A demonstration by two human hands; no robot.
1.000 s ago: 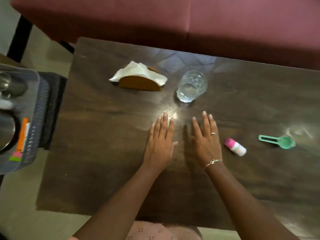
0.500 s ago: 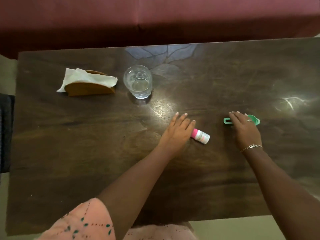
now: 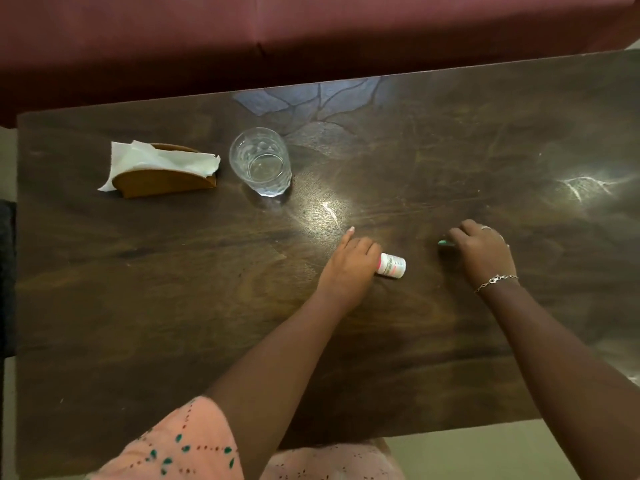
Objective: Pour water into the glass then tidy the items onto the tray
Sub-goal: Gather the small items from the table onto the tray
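Your left hand (image 3: 349, 268) curls over the pink-capped end of a small white bottle (image 3: 392, 265) lying on its side on the dark wooden table (image 3: 173, 306), fingers closed on the cap with one finger stretched out toward the glass. Your right hand (image 3: 485, 252), a bracelet (image 3: 496, 281) at the wrist, is bunched over a green spoon (image 3: 442, 242); only its tip peeks out at the knuckles, and whether the fingers grip it or merely cover it cannot be told. The two hands sit near each other but apart. The glass (image 3: 260, 161) stands upright toward the far edge, well clear of both hands, with a little water at the bottom. Just beside it to the left stands a wooden napkin holder (image 3: 162, 181), a white napkin (image 3: 156, 159) draped over its top.
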